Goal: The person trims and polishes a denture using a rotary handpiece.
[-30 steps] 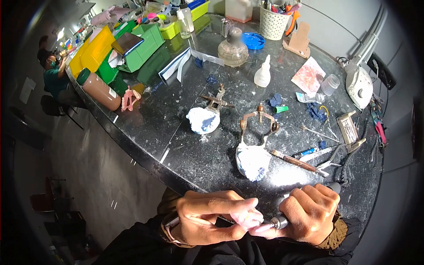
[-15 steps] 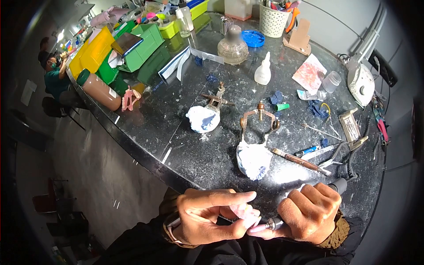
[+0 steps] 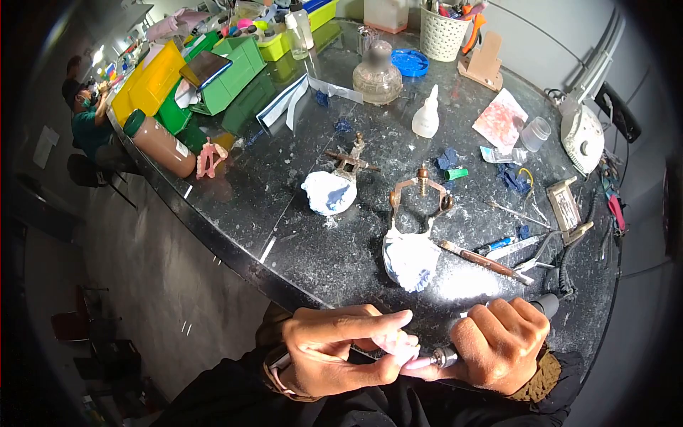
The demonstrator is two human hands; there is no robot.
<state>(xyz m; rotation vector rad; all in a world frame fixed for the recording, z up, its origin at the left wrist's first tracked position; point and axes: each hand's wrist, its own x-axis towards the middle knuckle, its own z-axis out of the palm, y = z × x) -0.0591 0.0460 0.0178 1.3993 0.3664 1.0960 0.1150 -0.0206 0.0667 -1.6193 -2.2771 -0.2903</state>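
Between the thumb and fingers of my left hand [image 3: 334, 349] is a small pink denture piece [image 3: 395, 343], partly covered by the fingertips. My right hand [image 3: 498, 345] is wrapped round a rotary handpiece [image 3: 445, 356]. Its metal nose points left at the denture piece, and its dark rear end shows past my knuckles. Something pinkish lies at the nose; whether it is a grinding tip or my thumbnail I cannot tell. The two hands are close together at the bench's front edge. Just beyond them lies a metal articulator frame [image 3: 393, 203] with white plaster [image 3: 410, 262] on it.
A second plaster-laden articulator part [image 3: 331, 192] lies farther left. Around them are a brown-handled tool [image 3: 484, 261], a white dropper bottle [image 3: 426, 114], a glass jar [image 3: 377, 78] and a brown bottle [image 3: 160, 146]. Green and yellow bins [image 3: 231, 78] stand far left, near another person [image 3: 89, 117].
The handpiece nose has shifted slightly and its metal shows more clearly. Both hands keep their grip in nearly the same place. The view has moved a little.
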